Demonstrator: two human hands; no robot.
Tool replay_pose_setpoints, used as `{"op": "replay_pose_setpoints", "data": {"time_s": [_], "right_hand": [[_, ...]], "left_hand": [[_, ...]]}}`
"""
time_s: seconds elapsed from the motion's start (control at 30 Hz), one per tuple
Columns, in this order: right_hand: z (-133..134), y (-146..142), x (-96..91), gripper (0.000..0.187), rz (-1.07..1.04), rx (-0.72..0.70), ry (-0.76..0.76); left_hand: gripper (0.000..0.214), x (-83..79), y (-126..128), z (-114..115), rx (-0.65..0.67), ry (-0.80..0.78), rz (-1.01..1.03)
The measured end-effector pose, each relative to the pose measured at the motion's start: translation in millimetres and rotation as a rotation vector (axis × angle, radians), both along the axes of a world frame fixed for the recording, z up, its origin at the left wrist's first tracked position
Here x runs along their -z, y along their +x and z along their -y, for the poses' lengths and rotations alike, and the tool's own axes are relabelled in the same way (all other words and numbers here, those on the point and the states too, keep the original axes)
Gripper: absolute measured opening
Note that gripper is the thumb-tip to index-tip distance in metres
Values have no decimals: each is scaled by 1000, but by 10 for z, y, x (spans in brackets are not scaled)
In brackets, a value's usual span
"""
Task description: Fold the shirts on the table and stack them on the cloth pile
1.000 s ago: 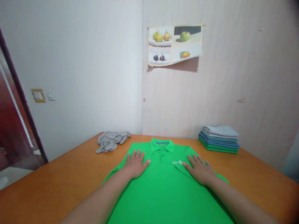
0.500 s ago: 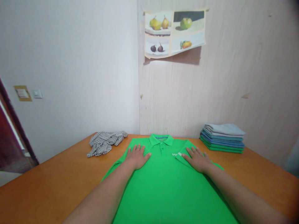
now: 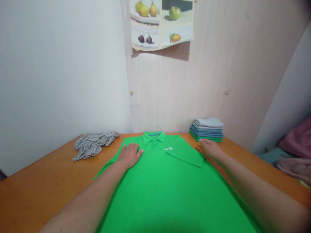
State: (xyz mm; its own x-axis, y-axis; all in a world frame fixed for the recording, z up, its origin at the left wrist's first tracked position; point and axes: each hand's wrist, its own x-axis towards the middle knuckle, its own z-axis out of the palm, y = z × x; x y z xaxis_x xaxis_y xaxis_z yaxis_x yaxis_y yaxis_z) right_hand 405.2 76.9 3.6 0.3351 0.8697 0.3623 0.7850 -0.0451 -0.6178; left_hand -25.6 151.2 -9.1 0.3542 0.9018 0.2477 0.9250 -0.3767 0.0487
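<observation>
A bright green polo shirt [image 3: 155, 187] is spread front up, its collar at the far edge of the table. One sleeve [image 3: 187, 155] is folded in across the chest, close to a small white logo. My left hand [image 3: 130, 155] rests flat on the shirt's left shoulder area, fingers spread. Just beyond the shirt's right edge, beside the folded sleeve, is my right hand [image 3: 211, 148], turned on its side. Its fingertips are foreshortened and partly hidden, so whether they grip any cloth is unclear.
A stack of folded clothes [image 3: 207, 127] sits at the back right of the orange-brown table [image 3: 48, 181]. A crumpled striped garment [image 3: 92, 145] lies back left. Walls stand behind, one with a fruit poster [image 3: 160, 29]. Pink cloth [image 3: 297, 139] is heaped at far right.
My right hand has moved off the folded sleeve to the shirt's right side and turned on edge, uncovering the sleeve. My left hand stays flat on the shirt. The view has swung right.
</observation>
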Motion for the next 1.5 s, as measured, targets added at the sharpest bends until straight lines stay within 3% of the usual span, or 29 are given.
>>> {"op": "replay_pose_setpoints", "data": {"time_s": [0.13,0.27,0.53,0.73,0.9,1.07,1.23,1.33,1.5], "right_hand": [[482,225,-55,41,66,102,-67],[790,209,-29,41,145,101,-153],[1092,-88,-65,40,293,26,-254],[1427,-443,87,57,402,-154,-293],[1624,-527,166,67,517,-141,-435],[1818,-720,117,71,528,-183,-380],[2082,-936,269,80,499,-233,-361],[2153,-915,373,81,508,-211,-367],[2129,-794,425,82,533,-219,-368]], "left_hand": [[58,-48,106,204,48,-10,11],[54,-105,280,452,159,-48,20],[55,-271,884,954,438,-119,66],[65,-179,1097,1334,483,-208,39],[71,-89,874,1588,376,-269,13],[73,-107,440,1843,268,-256,36],[75,-98,-106,2090,96,-247,33],[78,-81,-432,2206,-4,-231,19],[79,-27,-872,2297,-42,-217,25]]}}
